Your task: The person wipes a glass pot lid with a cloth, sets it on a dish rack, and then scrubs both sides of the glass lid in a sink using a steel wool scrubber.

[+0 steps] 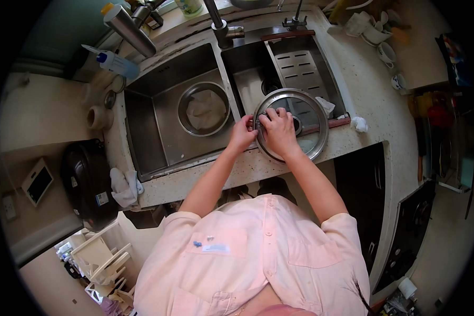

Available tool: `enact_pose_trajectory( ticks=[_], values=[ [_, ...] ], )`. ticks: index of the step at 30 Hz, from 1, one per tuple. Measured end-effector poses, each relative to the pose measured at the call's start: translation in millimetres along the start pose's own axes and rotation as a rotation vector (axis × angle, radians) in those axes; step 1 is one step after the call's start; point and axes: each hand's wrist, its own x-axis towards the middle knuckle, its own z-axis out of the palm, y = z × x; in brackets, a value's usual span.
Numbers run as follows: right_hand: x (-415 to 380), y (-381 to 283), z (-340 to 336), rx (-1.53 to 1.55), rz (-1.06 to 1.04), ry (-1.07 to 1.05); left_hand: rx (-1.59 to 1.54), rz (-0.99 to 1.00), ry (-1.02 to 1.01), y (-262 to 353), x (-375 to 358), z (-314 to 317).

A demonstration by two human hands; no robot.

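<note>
A round glass pot lid [309, 111] with a steel rim is held tilted over the front edge of the sink. My left hand [242, 135] grips its rim at the left, thumb and fingers closed on the edge. My right hand [280, 132] presses on the glass near that same side, its fingers bent and close together. Anything under those fingertips is hidden. Part of the lid's dark round knob shows beside the right hand. To the left, a steel bowl [183, 117] with a pale cloth-like item [206, 109] in it stands in the large basin.
The double sink [142, 113] has a slotted steel tray [297, 66] at right and a faucet [224, 34] behind. Crumpled white tissue [358, 124] lies on the right counter. A spray bottle [118, 64], a steel flask [129, 30], cups [386, 54] and a black appliance [87, 181] stand around.
</note>
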Motion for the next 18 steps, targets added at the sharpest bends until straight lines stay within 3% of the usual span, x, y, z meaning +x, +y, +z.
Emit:
enact_pose_trajectory(
  ticks=[4, 7, 13, 17, 18],
  values=[
    [-1.8, 0.8, 13.1, 0.018, -0.056, -0.072, -0.118, 0.066, 0.021, -11.0, 0.0, 1.7],
    [-3.0, 1.4, 19.3, -0.008, -0.13, 0.01, -0.178, 0.064, -0.05, -10.2, -1.9, -2.9],
    [25.1, 31.9, 26.2, 0.049, -0.026, 0.115, -0.085, 0.06, -0.028, -13.1, -1.7, 0.2],
    [32.9, 34.8, 26.6, -0.136, 0.073, 0.074, -0.118, 0.087, -0.038, -22.3, -0.4, -1.3],
    [29.8, 24.8, 20.5, -0.143, 0.082, -0.047, -0.122, 0.096, -0.04, -26.5, 0.7, -1.4]
  ],
)
